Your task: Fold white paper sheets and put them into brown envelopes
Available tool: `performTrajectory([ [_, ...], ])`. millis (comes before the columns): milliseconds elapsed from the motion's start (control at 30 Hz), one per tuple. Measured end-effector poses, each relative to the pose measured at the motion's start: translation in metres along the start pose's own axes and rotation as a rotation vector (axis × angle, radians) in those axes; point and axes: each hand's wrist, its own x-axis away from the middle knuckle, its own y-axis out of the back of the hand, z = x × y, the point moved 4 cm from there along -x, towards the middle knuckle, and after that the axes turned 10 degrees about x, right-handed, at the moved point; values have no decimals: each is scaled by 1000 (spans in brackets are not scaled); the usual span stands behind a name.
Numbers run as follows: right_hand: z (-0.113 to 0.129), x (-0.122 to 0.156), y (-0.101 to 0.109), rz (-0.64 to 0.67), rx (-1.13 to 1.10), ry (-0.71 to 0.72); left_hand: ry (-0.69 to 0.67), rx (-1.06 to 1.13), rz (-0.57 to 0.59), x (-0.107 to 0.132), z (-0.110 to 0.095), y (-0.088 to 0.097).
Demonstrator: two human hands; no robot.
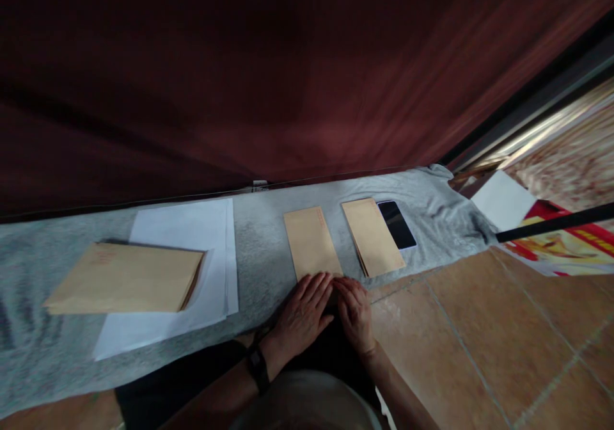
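Note:
A brown paper envelope (311,238) lies lengthwise on the grey cloth in front of me. My left hand (302,311) rests flat on its near end, fingers stretched out side by side. At the near right corner, my right hand (354,311) has its fingers curled around the envelope's edge, which they partly hide. Just right of it lies a small stack of similar brown envelopes (374,235), partly over a dark-screened phone (397,224). To the left, a thicker stack of brown envelopes (125,279) sits on white paper sheets (187,225).
The grey cloth (261,251) covers a long narrow surface against a dark red curtain (288,97). A small white socket-like object (259,185) is at the back edge. Tiled floor (460,315) and a red and yellow printed box (566,244) are at the right.

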Motion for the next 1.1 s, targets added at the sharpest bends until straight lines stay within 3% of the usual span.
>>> performTrajectory([
  [300,-6,3,3,29,188,19,20,34,-4,24,10,-7],
  [633,-3,0,8,55,225,-86,62,5,-16,52,17,-2],
  [767,-9,-7,12,39,190,-193,83,21,-18,55,16,-5],
  [933,-18,-27,11,37,2,-316,95,5,-28,55,13,-6],
  [1100,-26,-30,0,58,-593,-730,93,-11,-11,54,11,0],
])
